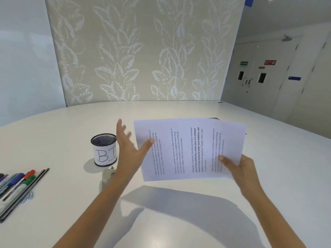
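sheets (pixel 188 149): matt printed paper | pen cup (pixel 103 149): black metal mesh | table (pixel 53 140): smooth white

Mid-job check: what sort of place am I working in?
Likely an office meeting room: a large white rounded table, a mesh pen cup and markers on it, printed sheets held above it, and signed double doors off to the right.

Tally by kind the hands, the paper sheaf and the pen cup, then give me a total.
Hands: 2, left hand and right hand
Sheaf of printed sheets: 1
Mesh pen cup: 1
Total: 4
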`<act>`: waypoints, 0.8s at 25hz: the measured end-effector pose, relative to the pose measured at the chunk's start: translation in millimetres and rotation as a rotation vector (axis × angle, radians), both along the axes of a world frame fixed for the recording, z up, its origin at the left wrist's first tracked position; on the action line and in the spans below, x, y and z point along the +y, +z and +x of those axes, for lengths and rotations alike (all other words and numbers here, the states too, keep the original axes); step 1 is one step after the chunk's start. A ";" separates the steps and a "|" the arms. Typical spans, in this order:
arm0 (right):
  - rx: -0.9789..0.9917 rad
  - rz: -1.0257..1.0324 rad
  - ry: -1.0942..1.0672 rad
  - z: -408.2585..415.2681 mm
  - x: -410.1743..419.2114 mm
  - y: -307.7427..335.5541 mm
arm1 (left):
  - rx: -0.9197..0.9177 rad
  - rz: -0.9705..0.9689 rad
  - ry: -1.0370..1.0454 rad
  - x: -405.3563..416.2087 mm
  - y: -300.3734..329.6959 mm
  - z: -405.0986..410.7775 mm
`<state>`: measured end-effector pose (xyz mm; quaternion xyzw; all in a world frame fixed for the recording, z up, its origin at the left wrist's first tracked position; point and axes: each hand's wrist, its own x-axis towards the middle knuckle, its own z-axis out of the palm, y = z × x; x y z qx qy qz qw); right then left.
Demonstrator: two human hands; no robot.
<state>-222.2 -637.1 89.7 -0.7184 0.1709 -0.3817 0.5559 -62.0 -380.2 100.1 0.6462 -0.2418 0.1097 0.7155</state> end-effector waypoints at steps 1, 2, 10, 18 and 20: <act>0.021 -0.123 -0.026 -2.0 -2.8 15.6 | -0.144 0.097 0.074 1.7 12.1 2.5; 0.054 -0.258 -0.039 -4.5 -3.8 31.2 | -0.303 0.227 0.128 3.3 23.7 4.5; 0.009 -0.983 0.021 -16.5 20.0 123.1 | -0.297 0.728 -0.336 -1.4 57.9 -6.1; -0.247 0.116 0.312 -3.6 7.8 94.5 | 0.034 0.295 -0.514 6.2 32.3 -25.2; -0.124 0.160 0.415 5.2 22.9 71.9 | 0.075 0.232 -0.498 4.3 30.4 -30.0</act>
